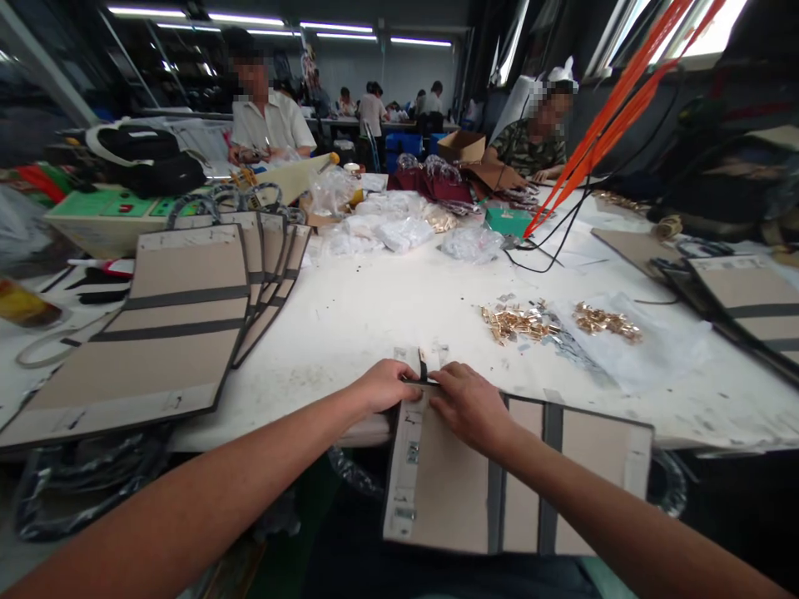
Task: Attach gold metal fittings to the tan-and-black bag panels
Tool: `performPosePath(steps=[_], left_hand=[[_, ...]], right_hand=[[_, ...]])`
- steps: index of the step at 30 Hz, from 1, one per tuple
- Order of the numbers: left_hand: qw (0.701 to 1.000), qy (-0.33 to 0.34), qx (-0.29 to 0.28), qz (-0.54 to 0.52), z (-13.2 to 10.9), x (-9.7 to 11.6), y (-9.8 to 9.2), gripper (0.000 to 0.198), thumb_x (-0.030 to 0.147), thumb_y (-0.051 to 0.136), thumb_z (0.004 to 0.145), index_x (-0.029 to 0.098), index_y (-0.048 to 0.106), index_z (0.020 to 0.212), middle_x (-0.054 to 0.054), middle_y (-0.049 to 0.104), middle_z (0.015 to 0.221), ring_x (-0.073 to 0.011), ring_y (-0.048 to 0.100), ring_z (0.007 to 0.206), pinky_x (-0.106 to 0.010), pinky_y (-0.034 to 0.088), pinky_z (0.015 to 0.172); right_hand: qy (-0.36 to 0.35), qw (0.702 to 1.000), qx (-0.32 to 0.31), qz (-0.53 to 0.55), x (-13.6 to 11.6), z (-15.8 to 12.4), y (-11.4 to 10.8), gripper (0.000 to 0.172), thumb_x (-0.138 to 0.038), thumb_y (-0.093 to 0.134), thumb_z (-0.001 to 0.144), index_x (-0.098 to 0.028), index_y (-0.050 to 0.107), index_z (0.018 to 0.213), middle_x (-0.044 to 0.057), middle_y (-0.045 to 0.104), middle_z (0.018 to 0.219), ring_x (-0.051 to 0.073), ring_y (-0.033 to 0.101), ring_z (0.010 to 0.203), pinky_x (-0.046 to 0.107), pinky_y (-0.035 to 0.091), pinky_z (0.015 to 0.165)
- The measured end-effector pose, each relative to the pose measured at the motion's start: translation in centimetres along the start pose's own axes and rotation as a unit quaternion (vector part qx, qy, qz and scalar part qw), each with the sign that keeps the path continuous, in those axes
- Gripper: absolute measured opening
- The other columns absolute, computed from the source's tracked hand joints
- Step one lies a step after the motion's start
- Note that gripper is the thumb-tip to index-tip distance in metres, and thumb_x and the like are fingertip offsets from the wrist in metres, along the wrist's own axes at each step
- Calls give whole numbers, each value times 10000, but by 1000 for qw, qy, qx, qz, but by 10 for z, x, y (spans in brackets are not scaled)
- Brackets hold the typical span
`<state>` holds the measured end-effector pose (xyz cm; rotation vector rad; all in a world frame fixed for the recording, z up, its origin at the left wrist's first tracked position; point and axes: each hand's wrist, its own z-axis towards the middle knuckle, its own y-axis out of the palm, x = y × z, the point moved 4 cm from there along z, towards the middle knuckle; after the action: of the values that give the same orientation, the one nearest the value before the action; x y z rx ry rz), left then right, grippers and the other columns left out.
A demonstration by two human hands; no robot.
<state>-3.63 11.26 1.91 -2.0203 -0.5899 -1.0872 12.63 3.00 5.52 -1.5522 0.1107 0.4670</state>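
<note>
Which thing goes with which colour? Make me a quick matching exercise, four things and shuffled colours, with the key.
Things:
1. Panel at the left hand and right hand
2. Small metal pieces in piles
3. Hanging strands at upper right
4. Small box near the strands' lower end

Colours:
A. Green
B. Gold
C. Beige with dark bands
D. Orange

Right pairs: 1-C, 2-B, 3-D, 4-A
</note>
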Motion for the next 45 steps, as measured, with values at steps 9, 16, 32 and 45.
performPosePath(steps=[9, 16, 32, 45], left_hand=[[983, 106, 96, 119, -13, 3, 2, 328, 182, 664, 837, 166, 729, 1158, -108, 732, 1195, -297, 644, 1164, -448, 489, 1054], [864, 319, 186, 342, -71, -26, 26, 431, 197, 561, 983, 148, 589, 1411, -133, 598, 1504, -285, 561, 1378, -488, 458, 1162], [826, 290, 146, 460, -64, -39, 22, 551, 231, 495, 1029, 231, 431, 1577, -54, 498, 1611, -255, 482, 1467, -527, 392, 1210], [774, 336, 172, 509, -65, -35, 24, 494, 231, 509, 1025, 187, 509, 1516, -96, 541, 1568, -292, 545, 1378, -498, 464, 1145]], right_hand=[[-76, 973, 202, 75, 7, -19, 46, 209, -242, 587, 1046, -248, 746, 1182, 81, 713, 1183, 279, 623, 1070, 452, 475, 929], [-75, 977, 196, 20, 1, -30, 57, 328, -267, 509, 1085, -221, 665, 1369, 57, 675, 1420, 280, 571, 1341, 488, 379, 1140], [-23, 982, 162, -89, -17, -37, 76, 547, -449, 453, 1106, -111, 515, 1531, 151, 453, 1617, 334, 407, 1510, 554, 309, 1237], [-52, 979, 65, -187, -30, -17, 63, 634, -460, 624, 1034, -5, 566, 1472, 303, 530, 1503, 437, 516, 1403, 596, 490, 1132]])
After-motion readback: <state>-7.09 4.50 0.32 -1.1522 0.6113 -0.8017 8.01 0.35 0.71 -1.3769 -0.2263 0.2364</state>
